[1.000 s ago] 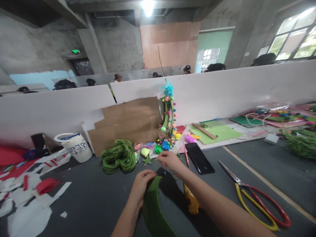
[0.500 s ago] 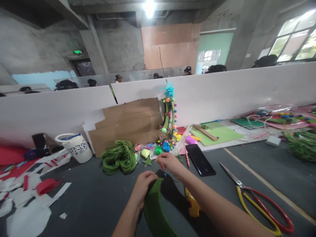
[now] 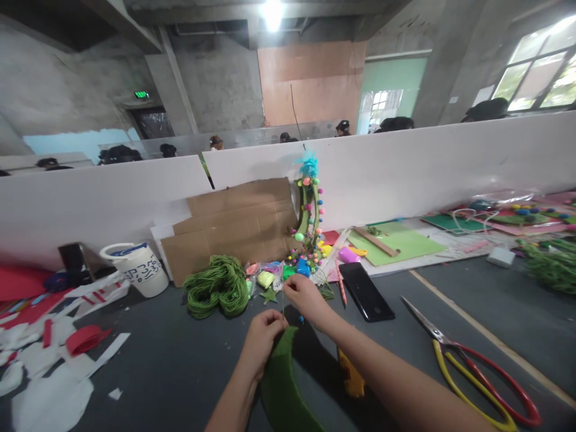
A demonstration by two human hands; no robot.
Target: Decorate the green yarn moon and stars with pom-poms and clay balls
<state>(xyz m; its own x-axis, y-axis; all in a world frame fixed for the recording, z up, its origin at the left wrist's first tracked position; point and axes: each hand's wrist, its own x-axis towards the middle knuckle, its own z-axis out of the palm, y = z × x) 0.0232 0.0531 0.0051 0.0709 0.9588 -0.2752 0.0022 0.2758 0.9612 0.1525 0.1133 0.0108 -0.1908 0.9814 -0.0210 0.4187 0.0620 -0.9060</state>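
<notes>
My left hand (image 3: pixel 261 337) is closed around the upper end of a curved, dark green felt piece (image 3: pixel 284 387), its thumb and forefinger pinching near the tip. Just above and to the right, my right hand (image 3: pixel 308 300) pinches a thin thread (image 3: pixel 283 304) that runs down to the fingertips of the left. Whether the thread is fixed to the felt is hidden by the fingers. A small blue pompom (image 3: pixel 301 319) lies under my right wrist. By my right forearm lies a yellow-orange tool (image 3: pixel 352 375), partly covered.
Large scissors (image 3: pixel 443 339) lie at right, near a black phone (image 3: pixel 365 292) and a pencil (image 3: pixel 341 283). Green yarn (image 3: pixel 216 287), cardboard (image 3: pixel 238 225) and a pompom-trimmed crescent decoration (image 3: pixel 308 210) are behind. A white cup (image 3: pixel 143 273) and paper scraps (image 3: pixel 54 390) are at left.
My right hand has risen slightly, and more of the thread shows between the hands. My left hand keeps its hold on the felt piece, which has shifted a little.
</notes>
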